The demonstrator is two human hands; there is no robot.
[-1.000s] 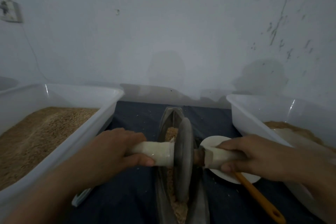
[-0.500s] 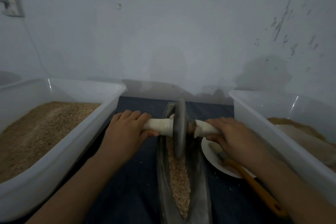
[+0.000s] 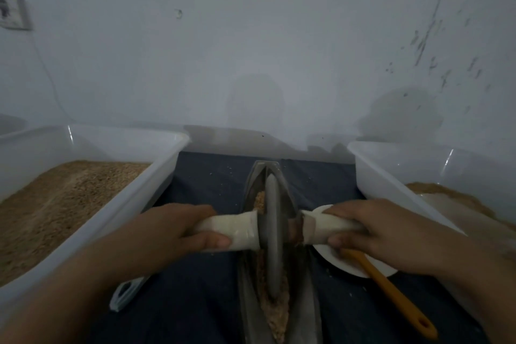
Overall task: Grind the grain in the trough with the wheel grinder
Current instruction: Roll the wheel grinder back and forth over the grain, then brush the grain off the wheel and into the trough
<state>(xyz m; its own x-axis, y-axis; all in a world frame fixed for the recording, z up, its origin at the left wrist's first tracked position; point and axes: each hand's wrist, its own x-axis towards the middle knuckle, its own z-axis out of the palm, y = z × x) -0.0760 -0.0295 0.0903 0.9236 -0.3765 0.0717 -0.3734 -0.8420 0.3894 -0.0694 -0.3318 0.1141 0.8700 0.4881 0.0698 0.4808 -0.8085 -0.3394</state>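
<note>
Left hand [image 3: 164, 234] and right hand [image 3: 382, 234] grip wheel grinder [image 3: 272, 234] between them.

L hand [image 3: 164, 229] & R hand [image 3: 382, 229] grip white-wrapped handles of wheel grinder [image 3: 272, 234], upright in trough [image 3: 279, 301] w/ grain [image 3: 275, 313], btwn two tubs.

Looked like a makeshift home grain-processing corner, not a proper kitchen or shop. Bare whitish wall [image 3: 251, 36] with scuffs and dark marks, a wall socket [image 3: 14, 15] at far left. Dark blue cloth [image 3: 195, 301] covered the surface. Two large translucent plastic tubs: left tub [image 3: 156, 176] full of brown grain, right tub [image 3: 391, 176] holding some ground meal. Metal trough [image 3: 307, 315] with wheel grinder [image 3: 272, 232] between them. Dim lighting.
</note>
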